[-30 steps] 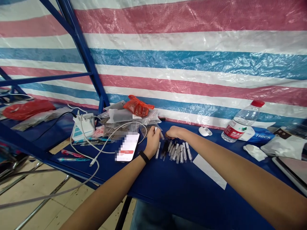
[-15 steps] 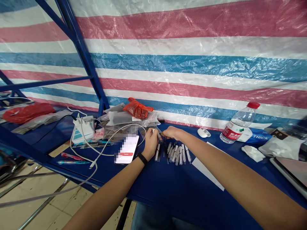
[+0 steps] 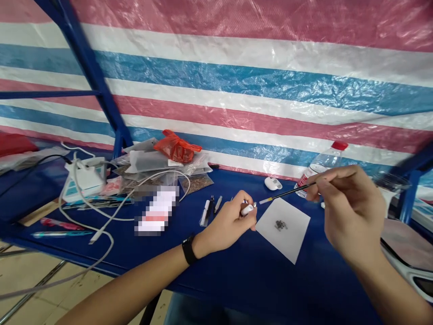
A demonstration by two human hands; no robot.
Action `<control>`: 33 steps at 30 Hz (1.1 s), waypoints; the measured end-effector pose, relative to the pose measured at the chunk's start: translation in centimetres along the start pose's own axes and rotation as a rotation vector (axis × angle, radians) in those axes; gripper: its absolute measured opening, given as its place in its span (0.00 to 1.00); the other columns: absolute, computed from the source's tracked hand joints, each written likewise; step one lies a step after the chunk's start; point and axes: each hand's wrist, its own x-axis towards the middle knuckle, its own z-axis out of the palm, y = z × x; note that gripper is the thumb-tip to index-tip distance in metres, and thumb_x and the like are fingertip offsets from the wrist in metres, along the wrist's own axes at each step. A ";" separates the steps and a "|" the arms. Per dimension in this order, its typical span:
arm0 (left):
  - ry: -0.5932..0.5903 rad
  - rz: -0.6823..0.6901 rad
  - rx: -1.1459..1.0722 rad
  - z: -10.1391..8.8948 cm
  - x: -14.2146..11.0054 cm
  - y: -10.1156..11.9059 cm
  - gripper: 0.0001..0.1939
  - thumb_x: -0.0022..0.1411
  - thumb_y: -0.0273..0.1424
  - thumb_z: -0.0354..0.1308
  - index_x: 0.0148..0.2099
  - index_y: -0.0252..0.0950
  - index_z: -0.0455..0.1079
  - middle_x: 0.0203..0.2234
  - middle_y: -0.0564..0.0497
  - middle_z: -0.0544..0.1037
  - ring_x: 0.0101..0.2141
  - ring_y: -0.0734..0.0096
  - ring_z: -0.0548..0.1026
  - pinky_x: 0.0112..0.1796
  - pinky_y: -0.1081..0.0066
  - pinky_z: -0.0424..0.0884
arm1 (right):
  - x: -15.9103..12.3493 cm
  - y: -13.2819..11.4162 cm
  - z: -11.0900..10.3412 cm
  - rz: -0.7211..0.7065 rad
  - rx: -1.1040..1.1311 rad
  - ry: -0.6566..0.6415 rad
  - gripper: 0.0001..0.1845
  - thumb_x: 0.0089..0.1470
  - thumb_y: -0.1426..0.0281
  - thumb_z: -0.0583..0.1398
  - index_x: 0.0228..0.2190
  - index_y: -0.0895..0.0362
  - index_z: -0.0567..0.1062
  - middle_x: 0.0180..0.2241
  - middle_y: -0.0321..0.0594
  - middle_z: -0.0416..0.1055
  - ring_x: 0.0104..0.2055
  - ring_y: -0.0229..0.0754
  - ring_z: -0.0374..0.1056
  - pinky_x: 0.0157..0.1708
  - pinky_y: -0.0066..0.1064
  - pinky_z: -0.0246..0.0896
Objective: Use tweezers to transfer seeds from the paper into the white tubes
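Note:
My left hand (image 3: 233,221) is closed on a white pen barrel (image 3: 247,210), its end poking out between thumb and fingers. My right hand (image 3: 352,207), raised at the right, pinches a slim pen refill (image 3: 287,192). The refill is dark along most of its length, with a yellowish band and a clear tail pointing at my left hand. The two do not touch. Beside my left hand lie a few pen parts (image 3: 204,213), white and black. Under the refill, a white sheet of paper (image 3: 295,246) bears a small heap of dark little pieces (image 3: 280,225).
A phone (image 3: 157,212) and a white cable (image 3: 115,216) lie to the left. Behind them are plastic bags with a red bag (image 3: 177,146). An earbud case (image 3: 272,183) and a water bottle (image 3: 324,160) stand at the back right, the bottle partly behind my right hand.
My right hand has moved right and up, away from my left, and now holds the refill in plain sight. The view has turned right, and more of the paper shows.

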 end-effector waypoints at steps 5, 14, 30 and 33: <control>-0.104 -0.054 0.067 1.9 0.8 1.1 0.08 0.69 0.37 0.50 0.40 0.40 0.56 0.23 0.59 0.68 0.24 0.72 0.66 0.28 0.71 0.59 | -1.4 0.3 -0.7 -0.019 -0.118 -0.197 0.07 0.60 0.76 0.61 0.31 0.52 0.72 0.27 0.35 0.74 0.27 0.38 0.70 0.27 0.29 0.66; -0.112 -0.081 0.040 2.2 1.7 -1.3 0.07 0.69 0.35 0.51 0.40 0.40 0.56 0.22 0.60 0.65 0.23 0.74 0.62 0.27 0.72 0.58 | -0.9 3.2 -2.3 -0.066 0.045 -0.061 0.06 0.60 0.74 0.62 0.31 0.52 0.73 0.24 0.34 0.72 0.28 0.39 0.71 0.28 0.30 0.65; -0.104 -0.131 -0.338 3.4 0.9 -2.1 0.12 0.71 0.41 0.53 0.40 0.39 0.57 0.23 0.59 0.69 0.19 0.80 0.58 0.25 0.73 0.55 | -3.8 4.9 -0.6 0.353 0.090 -0.369 0.15 0.62 0.54 0.63 0.33 0.53 0.75 0.28 0.36 0.73 0.25 0.36 0.66 0.27 0.29 0.64; 0.009 -0.181 -0.436 3.2 1.2 -1.9 0.16 0.67 0.44 0.58 0.39 0.38 0.61 0.23 0.60 0.66 0.18 0.83 0.52 0.21 0.75 0.49 | -4.3 5.2 0.2 0.431 0.071 -0.462 0.18 0.58 0.52 0.65 0.31 0.53 0.74 0.26 0.35 0.71 0.25 0.37 0.66 0.26 0.29 0.63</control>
